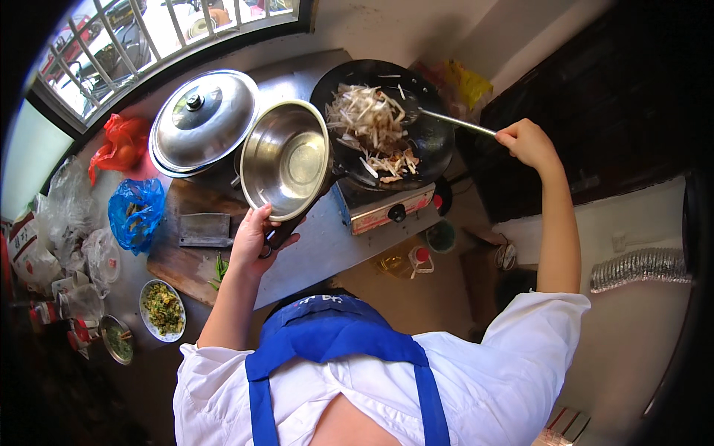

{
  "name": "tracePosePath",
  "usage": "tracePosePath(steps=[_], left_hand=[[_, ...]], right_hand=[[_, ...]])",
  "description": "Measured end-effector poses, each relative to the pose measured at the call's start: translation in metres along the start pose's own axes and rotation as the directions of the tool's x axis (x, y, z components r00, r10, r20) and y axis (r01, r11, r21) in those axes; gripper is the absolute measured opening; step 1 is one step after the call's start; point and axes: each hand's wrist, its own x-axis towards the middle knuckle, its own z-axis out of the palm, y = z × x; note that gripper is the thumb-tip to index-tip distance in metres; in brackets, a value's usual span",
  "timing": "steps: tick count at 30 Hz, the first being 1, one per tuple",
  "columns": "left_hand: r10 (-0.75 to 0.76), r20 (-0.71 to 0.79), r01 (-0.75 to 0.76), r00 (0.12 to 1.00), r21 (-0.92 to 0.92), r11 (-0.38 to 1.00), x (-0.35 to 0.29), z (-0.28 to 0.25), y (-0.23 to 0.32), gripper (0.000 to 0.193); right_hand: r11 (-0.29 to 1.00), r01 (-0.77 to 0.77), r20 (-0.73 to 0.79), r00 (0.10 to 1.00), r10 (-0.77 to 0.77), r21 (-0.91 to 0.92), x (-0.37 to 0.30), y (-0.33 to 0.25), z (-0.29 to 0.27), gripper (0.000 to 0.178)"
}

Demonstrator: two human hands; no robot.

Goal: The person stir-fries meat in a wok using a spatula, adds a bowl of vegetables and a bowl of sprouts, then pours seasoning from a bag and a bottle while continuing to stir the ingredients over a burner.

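My left hand (256,236) is closed at the near side of a tilted steel bowl (301,160). Its thumb presses on the rim, and the fingers reach around the dark wok handle (286,229) below. The bowl's inside looks bare. My right hand (529,141) grips the end of a long metal-handled wok spatula (462,123), whose head is partly hidden by food. That head is in a black wok (435,152) on a gas stove (393,214). Pale shredded food (366,111) is heaped there, with browner pieces on the near side.
Left of the wok stands a lidded steel pot (201,123). A cleaver (204,229) lies on a wooden board (175,260). Around them are a blue bag (136,214), a red bag (119,145) and a plate of chopped food (163,311). An oil jug (421,260) is below the counter.
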Motion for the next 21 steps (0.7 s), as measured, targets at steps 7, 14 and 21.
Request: tracePosePath(steps=[7, 14, 21], left_hand=[[0.01, 0.029, -0.011, 1.0, 0.055, 0.998, 0.0, 0.009, 0.004, 0.034], [0.003, 0.001, -0.003, 1.0, 0.037, 0.999, 0.001, 0.003, 0.003, 0.032], [0.015, 0.041, -0.016, 0.999, 0.007, 1.0, 0.005, -0.004, -0.003, 0.03]], right_hand=[[0.979, 0.118, -0.062, 0.99, -0.13, -0.166, 0.055, -0.004, 0.008, 0.025], [0.746, 0.5, -0.065, 0.811, -0.582, -0.44, -0.038, -0.053, 0.061, 0.032], [0.924, 0.293, 0.058, 0.956, -0.287, -0.245, -0.194, -0.041, 0.072, 0.052]])
